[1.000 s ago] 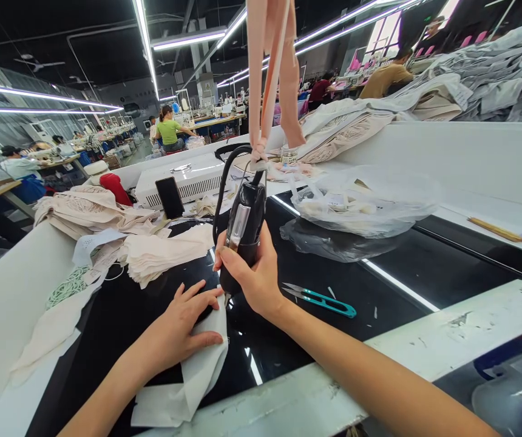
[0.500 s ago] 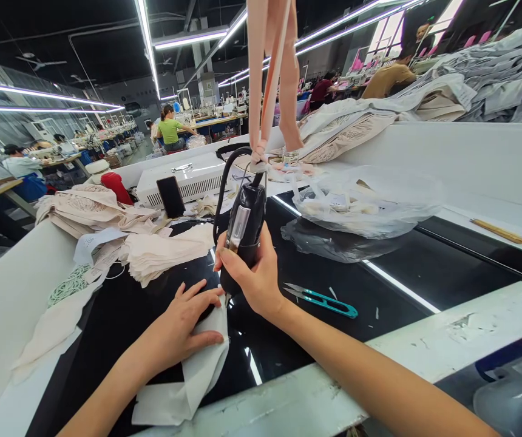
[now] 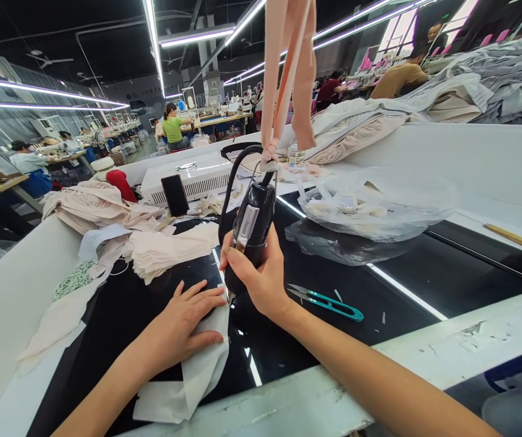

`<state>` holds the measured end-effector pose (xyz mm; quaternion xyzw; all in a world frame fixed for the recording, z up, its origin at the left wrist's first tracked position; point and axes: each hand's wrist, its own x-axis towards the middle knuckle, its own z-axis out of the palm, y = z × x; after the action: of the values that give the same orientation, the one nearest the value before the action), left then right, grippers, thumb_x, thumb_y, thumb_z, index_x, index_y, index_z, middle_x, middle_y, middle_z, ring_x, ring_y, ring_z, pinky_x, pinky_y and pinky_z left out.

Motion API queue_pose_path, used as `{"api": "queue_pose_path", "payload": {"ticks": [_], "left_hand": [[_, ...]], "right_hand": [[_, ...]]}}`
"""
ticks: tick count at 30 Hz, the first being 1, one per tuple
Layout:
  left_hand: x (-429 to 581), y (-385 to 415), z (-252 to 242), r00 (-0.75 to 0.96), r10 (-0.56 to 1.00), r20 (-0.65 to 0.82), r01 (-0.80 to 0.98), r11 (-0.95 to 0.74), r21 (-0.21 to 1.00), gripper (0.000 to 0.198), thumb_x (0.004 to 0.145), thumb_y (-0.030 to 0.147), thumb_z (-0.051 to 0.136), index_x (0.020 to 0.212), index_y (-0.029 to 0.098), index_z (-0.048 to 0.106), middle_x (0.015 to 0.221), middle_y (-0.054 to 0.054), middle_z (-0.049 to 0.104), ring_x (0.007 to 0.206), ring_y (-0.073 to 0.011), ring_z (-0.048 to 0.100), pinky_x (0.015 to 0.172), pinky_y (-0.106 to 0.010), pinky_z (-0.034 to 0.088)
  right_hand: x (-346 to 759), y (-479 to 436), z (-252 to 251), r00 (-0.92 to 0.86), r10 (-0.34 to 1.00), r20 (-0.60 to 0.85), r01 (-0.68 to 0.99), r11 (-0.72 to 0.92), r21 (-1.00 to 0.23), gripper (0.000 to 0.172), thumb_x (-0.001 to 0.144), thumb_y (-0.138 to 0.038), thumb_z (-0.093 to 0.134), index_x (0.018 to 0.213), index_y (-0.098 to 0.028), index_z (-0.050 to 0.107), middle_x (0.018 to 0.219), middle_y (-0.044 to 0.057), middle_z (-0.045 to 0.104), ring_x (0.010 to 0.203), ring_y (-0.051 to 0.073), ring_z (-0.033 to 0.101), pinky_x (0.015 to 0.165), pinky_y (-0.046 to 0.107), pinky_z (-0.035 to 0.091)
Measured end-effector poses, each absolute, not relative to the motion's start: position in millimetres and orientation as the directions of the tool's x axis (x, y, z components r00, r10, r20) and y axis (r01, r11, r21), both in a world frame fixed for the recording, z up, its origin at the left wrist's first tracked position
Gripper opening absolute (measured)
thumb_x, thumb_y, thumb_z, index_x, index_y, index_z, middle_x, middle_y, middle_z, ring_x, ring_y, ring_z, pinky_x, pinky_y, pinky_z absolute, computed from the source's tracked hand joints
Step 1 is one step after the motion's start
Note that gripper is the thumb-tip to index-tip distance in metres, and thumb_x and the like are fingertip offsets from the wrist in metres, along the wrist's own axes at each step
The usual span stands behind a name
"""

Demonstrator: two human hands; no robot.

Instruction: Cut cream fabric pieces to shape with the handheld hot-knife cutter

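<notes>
My right hand (image 3: 258, 270) is wrapped round a black hand-held electric cutter (image 3: 252, 224), its thumb across the front near a silver plate. The cutter stands nearly upright, slightly tilted, with its cord looping at the left. A knotted pink fabric strip (image 3: 283, 79) suspends it from above. My left hand (image 3: 186, 321) lies flat with fingers spread on a pale cloth piece (image 3: 206, 370). The cutter's narrow lower tip meets the right edge of this cloth, by my left fingertips; exact contact is hard to see. One cloth end lies folded toward the table's front edge.
Teal thread snips (image 3: 329, 303) lie right of my hands on the glossy black tabletop (image 3: 297, 340). Behind are a clear plastic bag (image 3: 379, 206) of scraps, a stack of pale cloth pieces (image 3: 170, 249), a phone (image 3: 175, 195) and a white vented box (image 3: 192, 179).
The view has shifted slightly, so the surroundings sit a little farther right. The cutter and right hand appear slightly farther right too; my left hand stays flat on the cloth.
</notes>
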<state>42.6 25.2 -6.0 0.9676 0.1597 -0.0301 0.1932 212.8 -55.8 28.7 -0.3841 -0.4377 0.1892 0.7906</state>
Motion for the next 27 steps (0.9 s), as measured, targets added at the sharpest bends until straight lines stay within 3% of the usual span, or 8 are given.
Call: {"api": "queue_pose_path", "payload": {"ticks": [27], "left_hand": [[45.5, 24.8, -1.6, 0.954, 0.285, -0.090, 0.298, -0.876, 0.379, 0.050, 0.094, 0.036, 0.072, 0.140, 0.035, 0.054, 0.153, -0.006, 0.053, 0.152, -0.0341, 0.031, 0.122, -0.070, 0.011]], "right_hand": [[208.0, -57.2, 32.0, 0.530, 0.658, 0.535, 0.026, 0.618, -0.786, 0.029, 0.083, -0.031, 0.072, 0.099, -0.028, 0.049, 0.073, -0.007, 0.056, 0.053, 0.012, 0.056, 0.052, 0.029, 0.050]]}}
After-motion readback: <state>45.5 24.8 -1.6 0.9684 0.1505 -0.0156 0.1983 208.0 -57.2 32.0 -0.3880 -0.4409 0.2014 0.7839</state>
